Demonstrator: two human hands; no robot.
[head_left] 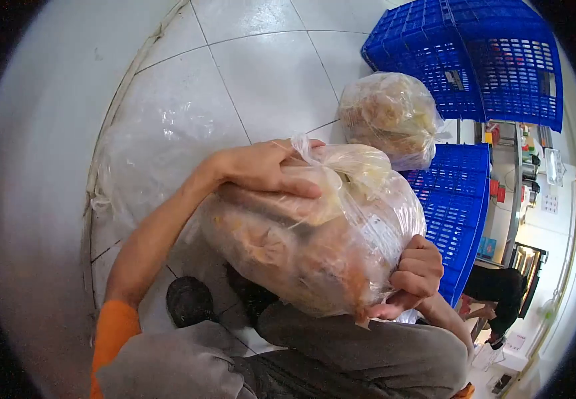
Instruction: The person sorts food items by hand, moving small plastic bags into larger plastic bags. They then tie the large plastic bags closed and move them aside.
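Observation:
A large clear plastic bag (pixel 301 259), stuffed with pale yellow and orange-brown pieces that look like raw poultry, is held above my knees. My left hand (pixel 271 169) presses over its upper left side, thumb along the plastic and fingertips partly hidden behind gathered film. On the lower right side, my right hand (pixel 417 276) has its fingers curled tightly into the plastic. Beyond it, a second filled plastic bag (pixel 391 116) rests beside the blue crates.
Blue perforated crates (pixel 461 60) stand at upper right, with another blue crate (pixel 451 206) below. Loose clear plastic sheeting (pixel 148 159) lies on the white tiled floor (pixel 268 73). A wall (pixel 35 186) runs along the left. A person in dark clothes (pixel 497 286) is at far right, near shelves.

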